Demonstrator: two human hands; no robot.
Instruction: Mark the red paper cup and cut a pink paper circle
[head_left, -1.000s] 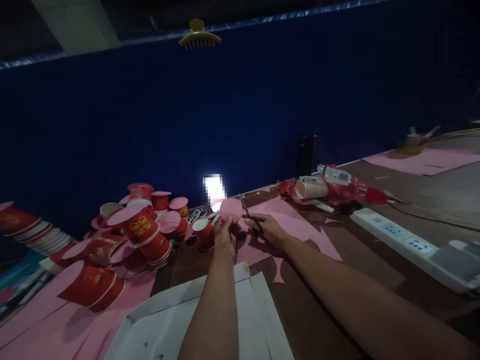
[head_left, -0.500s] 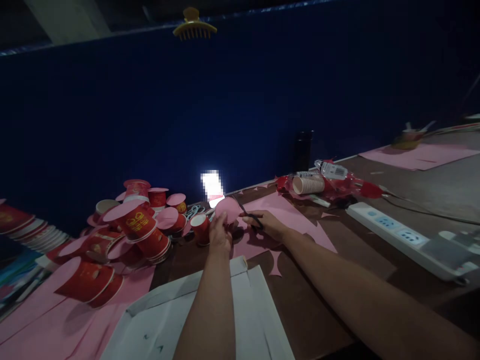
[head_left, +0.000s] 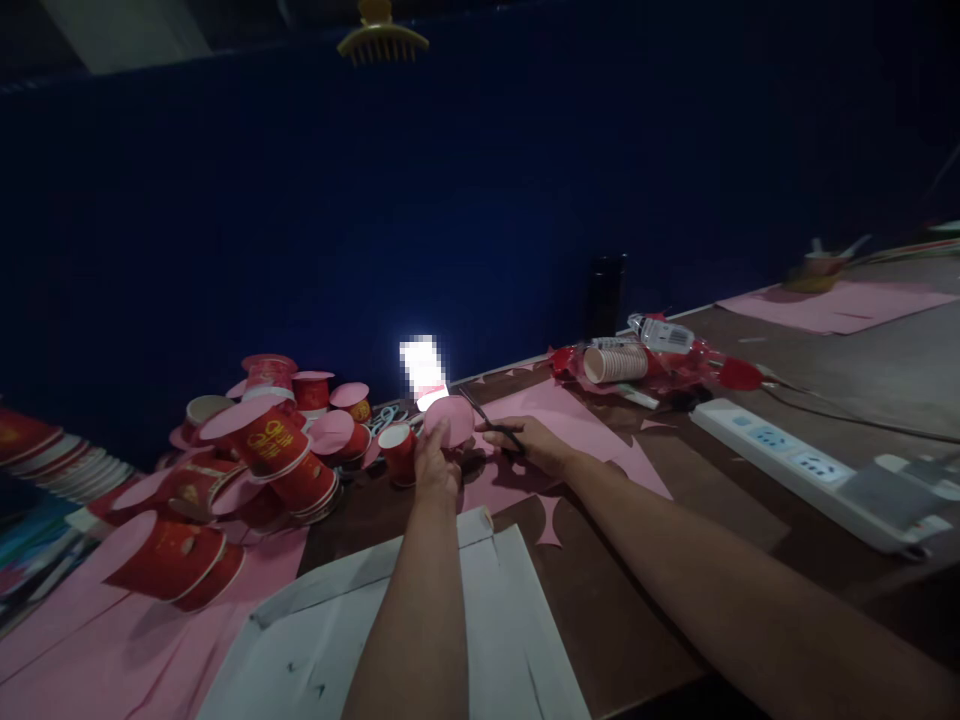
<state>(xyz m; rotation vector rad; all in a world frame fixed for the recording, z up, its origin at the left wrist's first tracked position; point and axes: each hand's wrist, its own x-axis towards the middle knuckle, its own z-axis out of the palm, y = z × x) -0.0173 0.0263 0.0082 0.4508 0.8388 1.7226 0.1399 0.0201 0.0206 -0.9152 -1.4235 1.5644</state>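
Observation:
My left hand [head_left: 438, 464] grips a round pink paper disc [head_left: 452, 421], thumb and fingers at its lower left edge. Whether a cup is behind the disc I cannot tell. Dark-handled scissors [head_left: 513, 441] are in my right hand [head_left: 538, 445], their blades pointing up and left beside the disc's right edge. Just left of my left hand stands an open red paper cup [head_left: 400, 462]. Beneath my hands lies a pink paper sheet [head_left: 544, 415] with curved cut edges, and a pink offcut [head_left: 550, 523] rests nearer to me.
Many red cups topped with pink discs [head_left: 281, 445] crowd the left. A bright phone-like screen [head_left: 424, 368] stands behind the disc. At right are wrapped cups [head_left: 619, 362] and a white power strip [head_left: 780, 460]. A white cardboard piece [head_left: 495, 600] lies in front, under my left forearm.
The whole view has shifted slightly. Against my left hand, the disc stays about the same; the scissor blades show more clearly along its right edge.

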